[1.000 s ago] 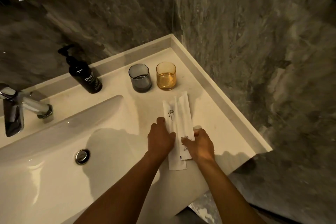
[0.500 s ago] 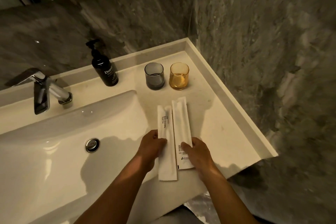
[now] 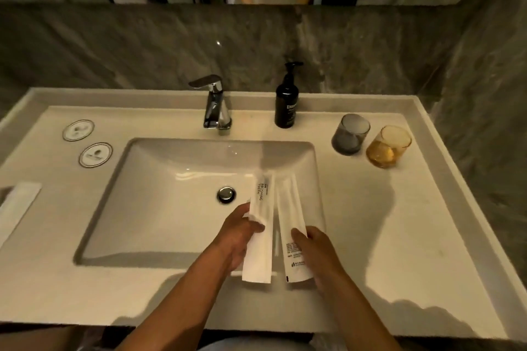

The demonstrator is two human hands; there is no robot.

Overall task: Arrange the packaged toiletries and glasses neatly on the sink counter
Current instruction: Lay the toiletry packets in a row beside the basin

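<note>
The left hand (image 3: 239,239) pinches the toothbrush packet (image 3: 261,225), the one printed "BRUSHING TEETH", about midway along its left side, and the right hand (image 3: 316,253) holds the second white packet (image 3: 292,232) near its printed lower end, thumb on top. Both packets are held side by side, pointing away from the person, over the front right part of the basin (image 3: 171,208), their near ends reaching over the front edge of the table (image 3: 370,236). They look like thin paper or film sleeves with something slim inside: light, somewhat floppy at the empty ends, and likely to slide on the smooth surface, so a hold near the middle or over the stiff contents should steer them best. At the back right corner of the table the grey glass (image 3: 350,134) and the amber glass (image 3: 388,147) stand upright, just beside one another; they are fragile and best taken round the wall, not by the rim. A black pump bottle (image 3: 286,100) stands near the back edge, right of the tap (image 3: 215,105). Another white packet (image 3: 17,205) lies at the left edge, with two round coasters (image 3: 87,142) behind it.
</note>
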